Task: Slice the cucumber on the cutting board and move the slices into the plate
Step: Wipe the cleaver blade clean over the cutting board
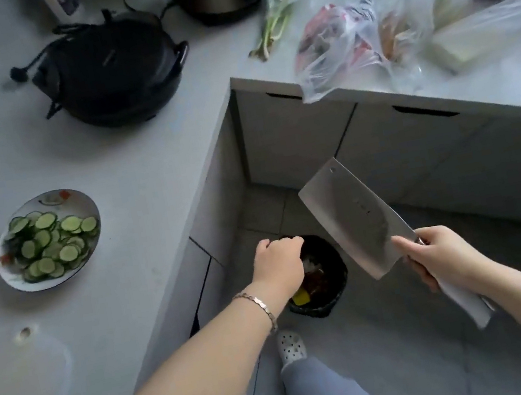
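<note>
Clearly the kitchen is an L-shaped grey counter over grey cabinets and a tiled floor, and the translucent cutting board at the counter's near left looks bare. Behind it the plate holds the cucumber slices, so the task seems nearly done. Plastic bags lie on the far counter, a black pan to the left. The right hand grips the cleaver by its handle, blade raised in the air. The left hand is loosely clenched over the bin; whether it holds a scrap cannot be told. The risk: the lifted blade is near the left arm, and a careless turn could cut it.
</note>
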Demonstrator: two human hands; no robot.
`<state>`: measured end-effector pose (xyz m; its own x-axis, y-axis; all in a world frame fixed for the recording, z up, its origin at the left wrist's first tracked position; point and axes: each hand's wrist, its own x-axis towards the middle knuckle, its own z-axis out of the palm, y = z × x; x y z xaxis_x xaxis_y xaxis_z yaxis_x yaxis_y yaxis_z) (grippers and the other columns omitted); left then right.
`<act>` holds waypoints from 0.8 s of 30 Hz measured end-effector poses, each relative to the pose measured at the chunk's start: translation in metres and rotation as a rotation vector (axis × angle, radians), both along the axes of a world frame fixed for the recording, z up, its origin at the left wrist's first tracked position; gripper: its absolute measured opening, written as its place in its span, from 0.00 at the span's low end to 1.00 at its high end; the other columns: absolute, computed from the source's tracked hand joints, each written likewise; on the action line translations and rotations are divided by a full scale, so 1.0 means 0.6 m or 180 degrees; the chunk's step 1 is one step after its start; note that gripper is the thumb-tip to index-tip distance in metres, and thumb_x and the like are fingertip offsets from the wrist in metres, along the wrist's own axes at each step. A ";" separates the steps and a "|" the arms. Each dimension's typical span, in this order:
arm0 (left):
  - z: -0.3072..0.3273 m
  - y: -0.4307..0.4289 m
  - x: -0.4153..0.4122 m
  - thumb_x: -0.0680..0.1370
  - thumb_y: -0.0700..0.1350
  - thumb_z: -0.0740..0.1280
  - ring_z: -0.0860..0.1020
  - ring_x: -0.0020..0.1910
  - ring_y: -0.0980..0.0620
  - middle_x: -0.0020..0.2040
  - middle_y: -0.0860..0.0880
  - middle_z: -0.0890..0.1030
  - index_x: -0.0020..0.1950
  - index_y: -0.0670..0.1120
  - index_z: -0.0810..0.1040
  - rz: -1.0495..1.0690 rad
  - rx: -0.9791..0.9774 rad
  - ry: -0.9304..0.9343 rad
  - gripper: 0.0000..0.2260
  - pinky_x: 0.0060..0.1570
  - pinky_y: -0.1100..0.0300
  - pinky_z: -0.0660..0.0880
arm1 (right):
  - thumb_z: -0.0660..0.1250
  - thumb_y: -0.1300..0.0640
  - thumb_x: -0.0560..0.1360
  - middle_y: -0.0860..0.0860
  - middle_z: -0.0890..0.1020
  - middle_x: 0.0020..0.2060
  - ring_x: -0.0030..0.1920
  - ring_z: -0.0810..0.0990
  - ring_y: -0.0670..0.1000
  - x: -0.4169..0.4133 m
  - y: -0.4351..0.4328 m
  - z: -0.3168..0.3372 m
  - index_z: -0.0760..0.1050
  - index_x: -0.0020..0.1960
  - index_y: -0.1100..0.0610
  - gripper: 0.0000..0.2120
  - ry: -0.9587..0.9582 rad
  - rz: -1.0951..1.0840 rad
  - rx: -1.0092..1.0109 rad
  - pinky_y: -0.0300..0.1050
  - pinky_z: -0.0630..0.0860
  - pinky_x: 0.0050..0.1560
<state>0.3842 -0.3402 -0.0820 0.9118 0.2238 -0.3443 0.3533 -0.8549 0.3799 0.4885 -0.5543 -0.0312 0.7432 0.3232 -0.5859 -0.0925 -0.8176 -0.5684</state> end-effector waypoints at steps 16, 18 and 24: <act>-0.027 -0.025 0.092 0.75 0.34 0.57 0.46 0.75 0.46 0.76 0.49 0.41 0.74 0.51 0.41 -0.1391 0.0875 -0.0081 0.35 0.71 0.52 0.55 | 0.63 0.50 0.76 0.49 0.71 0.15 0.17 0.69 0.51 0.037 -0.037 -0.034 0.69 0.34 0.59 0.17 0.0188 -0.0169 -0.0053 0.41 0.70 0.28; -0.014 -0.004 0.091 0.76 0.36 0.56 0.57 0.73 0.46 0.76 0.47 0.52 0.74 0.50 0.49 -0.1369 0.0820 0.0220 0.30 0.67 0.53 0.60 | 0.63 0.49 0.76 0.49 0.71 0.16 0.17 0.69 0.51 0.043 -0.011 -0.029 0.69 0.33 0.58 0.17 0.0121 -0.0049 -0.0038 0.42 0.71 0.29; 0.044 0.085 0.056 0.77 0.39 0.55 0.78 0.49 0.42 0.53 0.45 0.80 0.59 0.46 0.72 -0.0195 0.0983 -0.0011 0.12 0.40 0.55 0.67 | 0.65 0.52 0.73 0.50 0.68 0.21 0.22 0.66 0.51 0.044 0.106 0.008 0.62 0.29 0.58 0.20 -0.0741 0.0461 -0.0075 0.42 0.65 0.26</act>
<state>0.4176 -0.2893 -0.0555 0.9278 0.2621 -0.2654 0.2968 -0.9497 0.1000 0.5147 -0.4906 -0.0264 0.8058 0.4241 -0.4133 0.1571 -0.8260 -0.5413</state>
